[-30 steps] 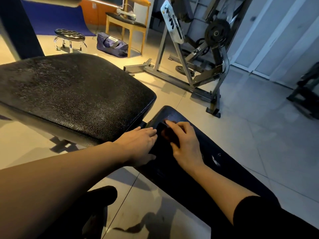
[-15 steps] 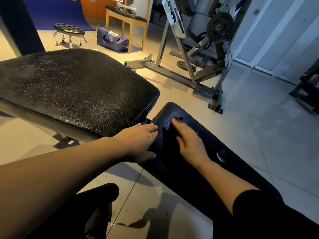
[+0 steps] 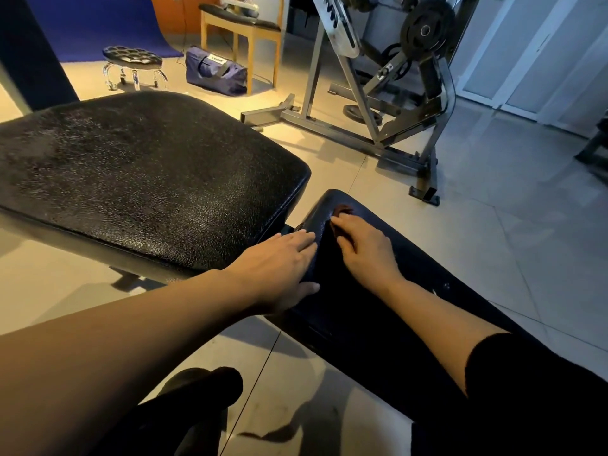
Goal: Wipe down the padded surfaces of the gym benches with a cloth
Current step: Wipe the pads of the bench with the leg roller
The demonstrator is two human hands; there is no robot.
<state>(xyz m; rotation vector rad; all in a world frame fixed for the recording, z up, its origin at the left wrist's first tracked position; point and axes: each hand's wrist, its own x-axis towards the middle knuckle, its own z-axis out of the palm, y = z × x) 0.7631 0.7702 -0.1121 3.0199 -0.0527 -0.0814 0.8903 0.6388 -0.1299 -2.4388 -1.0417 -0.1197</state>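
A narrow black bench pad runs from the lower right toward the middle. My right hand lies on its far end with fingers bent over a dark reddish-brown cloth, which peeks out beyond the fingertips. My left hand rests flat on the left edge of the same pad, fingers straight. A wide black textured bench pad fills the left, just beside my left hand.
A grey steel weight machine with a plate stands on the tiled floor behind. Farther back are a small padded stool, a blue bag and a wooden chair. My dark-clad knee is below.
My right hand's fingers went from spread, to stretched forward, to bent, and the cloth now shows ahead of the fingertips. My left hand has stayed on the pad's edge.
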